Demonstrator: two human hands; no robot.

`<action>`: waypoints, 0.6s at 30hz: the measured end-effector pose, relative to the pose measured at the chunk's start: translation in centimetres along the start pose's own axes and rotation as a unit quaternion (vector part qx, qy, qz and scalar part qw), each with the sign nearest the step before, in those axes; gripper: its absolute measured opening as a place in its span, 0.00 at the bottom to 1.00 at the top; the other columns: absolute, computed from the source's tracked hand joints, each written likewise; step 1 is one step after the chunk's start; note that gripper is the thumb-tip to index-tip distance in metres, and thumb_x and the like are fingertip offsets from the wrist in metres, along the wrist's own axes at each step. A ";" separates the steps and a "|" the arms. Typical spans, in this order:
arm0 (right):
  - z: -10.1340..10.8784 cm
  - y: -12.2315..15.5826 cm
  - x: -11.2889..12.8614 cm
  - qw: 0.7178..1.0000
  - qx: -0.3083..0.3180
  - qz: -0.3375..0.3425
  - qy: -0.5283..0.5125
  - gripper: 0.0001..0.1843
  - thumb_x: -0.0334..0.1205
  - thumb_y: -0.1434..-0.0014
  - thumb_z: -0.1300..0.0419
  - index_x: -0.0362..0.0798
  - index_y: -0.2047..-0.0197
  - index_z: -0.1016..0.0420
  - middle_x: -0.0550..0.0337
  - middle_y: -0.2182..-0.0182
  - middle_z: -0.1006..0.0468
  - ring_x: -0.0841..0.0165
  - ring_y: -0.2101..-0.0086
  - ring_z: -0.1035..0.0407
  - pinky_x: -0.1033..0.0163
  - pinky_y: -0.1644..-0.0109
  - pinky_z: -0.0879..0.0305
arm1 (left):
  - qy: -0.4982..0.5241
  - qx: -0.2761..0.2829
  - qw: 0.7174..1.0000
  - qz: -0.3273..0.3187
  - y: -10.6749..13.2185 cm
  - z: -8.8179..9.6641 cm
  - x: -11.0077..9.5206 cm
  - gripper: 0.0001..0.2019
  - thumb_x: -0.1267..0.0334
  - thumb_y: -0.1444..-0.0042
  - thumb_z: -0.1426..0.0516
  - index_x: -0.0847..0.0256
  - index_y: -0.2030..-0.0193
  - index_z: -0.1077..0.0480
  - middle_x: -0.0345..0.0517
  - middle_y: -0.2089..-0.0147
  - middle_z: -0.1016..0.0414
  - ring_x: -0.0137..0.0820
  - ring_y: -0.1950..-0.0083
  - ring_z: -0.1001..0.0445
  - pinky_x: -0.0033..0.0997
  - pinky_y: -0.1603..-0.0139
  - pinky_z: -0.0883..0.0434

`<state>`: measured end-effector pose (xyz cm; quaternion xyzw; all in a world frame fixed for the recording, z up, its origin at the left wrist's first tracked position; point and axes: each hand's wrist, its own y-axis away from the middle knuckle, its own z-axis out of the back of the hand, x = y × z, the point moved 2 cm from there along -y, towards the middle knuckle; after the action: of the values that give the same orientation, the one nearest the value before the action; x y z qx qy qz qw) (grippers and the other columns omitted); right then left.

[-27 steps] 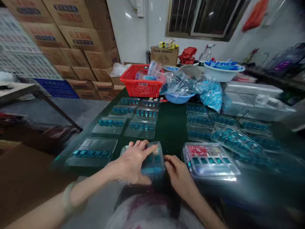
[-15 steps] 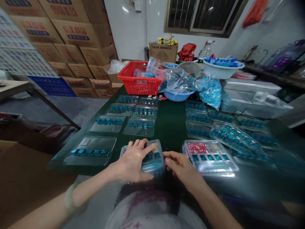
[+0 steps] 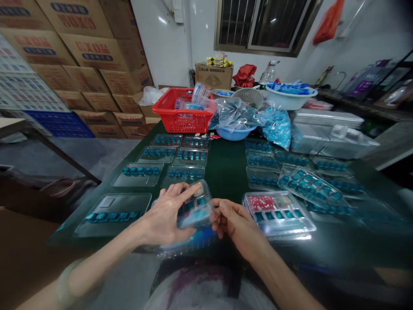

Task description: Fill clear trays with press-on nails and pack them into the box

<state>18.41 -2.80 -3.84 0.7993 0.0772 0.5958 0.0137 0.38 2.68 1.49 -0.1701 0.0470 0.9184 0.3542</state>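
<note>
A clear blister tray (image 3: 195,206) with a row of teal-blue pieces in its cavities is lifted off the bench and held tilted between the two hands, just above the near edge of the bench. The left hand (image 3: 164,213) lies on the tray's left side, its fingers spread and reaching across the top, with the index fingertip near the tray's far corner. The right hand (image 3: 235,221) is curled, its fingertips (image 3: 215,214) pinching the tray's right edge. Under the hands, a blurred strip of clear plastic (image 3: 183,247) shows blue at its edge; whether it is part of the held tray, I cannot tell.

On the dark green bench (image 3: 226,172), open clear trays (image 3: 138,174) with rows of the same blue pieces lie in ranks to the left and far ahead. Just right of the right hand sits a stack of trays (image 3: 277,213) with a red-printed card inside, and beyond it a clear tray (image 3: 309,185) leans tilted on others. At the far end stand a red plastic basket (image 3: 182,122), a blue bowl (image 3: 234,133) under a clear plastic bag (image 3: 232,114), and a bag of blue pieces (image 3: 274,128). Cardboard cartons (image 3: 87,56) are stacked at far left.
</note>
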 end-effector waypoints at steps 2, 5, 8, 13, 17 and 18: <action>-0.1 0.5 0.1 0.982 -0.029 0.091 0.163 0.16 0.46 0.38 0.52 0.47 0.53 0.32 0.56 0.66 0.28 0.68 0.67 0.33 0.63 0.66 0.37 | -0.022 -0.026 0.999 -0.001 -0.5 1.5 -0.4 0.43 0.58 0.57 0.42 0.51 0.35 0.59 0.50 0.46 0.43 0.44 0.45 0.42 0.47 0.46 0.44; -0.9 1.5 -0.9 0.865 -0.031 0.209 0.455 0.15 0.41 0.41 0.49 0.49 0.50 0.33 0.52 0.54 0.31 0.59 0.55 0.37 0.51 0.51 0.41 | -0.045 -0.059 0.997 -0.025 -2.3 3.1 -2.5 0.41 0.54 0.56 0.43 0.50 0.35 0.57 0.51 0.45 0.44 0.45 0.45 0.43 0.48 0.47 0.43; -1.7 1.9 -2.9 0.758 0.003 0.227 0.612 0.16 0.42 0.42 0.48 0.48 0.50 0.34 0.51 0.52 0.31 0.55 0.53 0.38 0.44 0.50 0.43 | -0.060 -0.055 0.994 -0.079 -5.5 2.8 -6.6 0.42 0.50 0.60 0.42 0.51 0.36 0.52 0.52 0.48 0.42 0.46 0.48 0.41 0.49 0.50 0.42; -1.8 1.5 -3.1 0.691 0.023 0.231 0.685 0.20 0.46 0.38 0.54 0.44 0.48 0.36 0.48 0.51 0.32 0.56 0.52 0.38 0.48 0.51 0.39 | -0.061 -0.005 0.990 -0.129 -11.6 -1.4 -14.4 0.47 0.39 0.67 0.43 0.51 0.37 0.50 0.53 0.53 0.39 0.47 0.54 0.39 0.50 0.54 0.40; -1.7 1.7 -2.3 0.674 0.051 0.247 0.694 0.17 0.45 0.37 0.54 0.45 0.59 0.29 0.52 0.59 0.27 0.60 0.55 0.36 0.51 0.49 0.41 | -0.071 0.068 0.989 -0.108 -14.7 -5.4 -17.7 0.50 0.30 0.69 0.48 0.53 0.39 0.48 0.56 0.54 0.38 0.50 0.54 0.39 0.52 0.56 0.41; -1.7 1.8 -2.4 0.675 0.063 0.243 0.694 0.15 0.43 0.37 0.54 0.46 0.61 0.28 0.54 0.62 0.25 0.61 0.57 0.34 0.51 0.50 0.40 | -0.079 0.077 0.988 -0.104 -15.0 -6.3 -17.9 0.51 0.28 0.71 0.48 0.54 0.39 0.47 0.57 0.53 0.38 0.51 0.53 0.39 0.52 0.55 0.41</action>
<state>16.37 -5.06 -5.41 0.1456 -0.0950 0.9554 -0.2389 24.55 1.20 2.34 -0.0734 0.0710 0.8806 0.4627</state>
